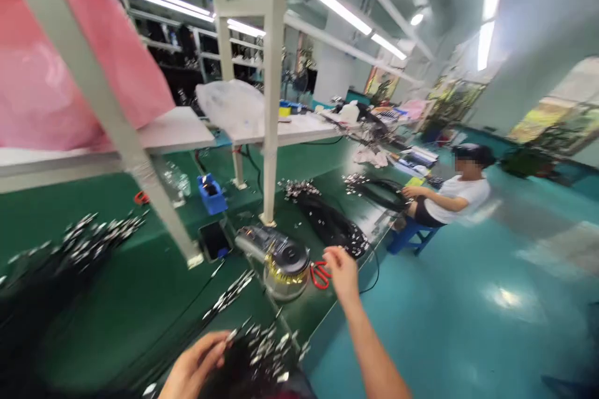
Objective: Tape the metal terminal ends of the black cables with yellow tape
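Observation:
My left hand (199, 365) is at the bottom, its fingers closed on the silver-tipped end of a black cable. Beside it, a bundle of black cables (266, 349) with many shiny metal ends spreads at the bench's near edge. Further right, my right hand (342, 271) is raised with thumb and fingers pinched together; whatever they hold is too small to make out. Red-handled scissors (321, 275) lie just left of that hand. Next to them stands a round clear tub (286, 283) with yellow contents and a dark round piece on top.
More cable bundles lie on the green bench at left (98, 237) and beyond my right hand (327, 218). A phone (215, 240), a blue bin (212, 195) and white shelf posts (270, 93) stand around. A seated person (461, 193) handles a cable coil at right.

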Motion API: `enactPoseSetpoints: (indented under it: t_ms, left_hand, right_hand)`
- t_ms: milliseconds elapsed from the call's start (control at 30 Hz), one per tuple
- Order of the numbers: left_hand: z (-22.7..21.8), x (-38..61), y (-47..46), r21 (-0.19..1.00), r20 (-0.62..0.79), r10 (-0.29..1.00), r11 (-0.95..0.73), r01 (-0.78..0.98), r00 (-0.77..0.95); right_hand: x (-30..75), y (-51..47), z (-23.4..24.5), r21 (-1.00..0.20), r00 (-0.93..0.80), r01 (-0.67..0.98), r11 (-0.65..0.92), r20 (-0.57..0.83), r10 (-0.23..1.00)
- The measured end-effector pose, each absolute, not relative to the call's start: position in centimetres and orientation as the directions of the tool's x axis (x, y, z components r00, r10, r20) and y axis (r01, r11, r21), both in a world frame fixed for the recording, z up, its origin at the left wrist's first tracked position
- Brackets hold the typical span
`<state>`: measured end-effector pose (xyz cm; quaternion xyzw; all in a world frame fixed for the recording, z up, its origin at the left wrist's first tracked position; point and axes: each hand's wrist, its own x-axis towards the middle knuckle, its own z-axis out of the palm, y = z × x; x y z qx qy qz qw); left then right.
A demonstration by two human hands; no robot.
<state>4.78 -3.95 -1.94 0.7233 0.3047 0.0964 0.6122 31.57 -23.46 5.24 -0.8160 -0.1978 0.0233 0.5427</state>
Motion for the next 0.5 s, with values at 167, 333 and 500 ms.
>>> enactPoseSetpoints:
  t_ms: [167, 333, 500]
  left_hand:
    - [-2.7, 3.9, -4.5, 0.935, -0.311, 0.527, 0.022, 0.353, 0.791]
    - [-2.0, 3.7, -5.1, 0.934, -0.331, 0.524, 0.063, 0.352, 0.785]
    - [-1.4, 3.6, -4.9, 0.935, -0.339, 0.532, 0.102, 0.339, 0.776]
  right_hand:
    - [35.7, -24.3, 2.7, -0.850, 0.919, 0.294, -0.438, 0.125, 0.374]
    - [33.9, -22.2, -0.1, -0.849, 0.874, 0.253, -0.464, -0.005, 0.486]
    - [33.2, -21.0, -0.6, -0.871, 0.823, 0.201, -0.448, -0.097, 0.559]
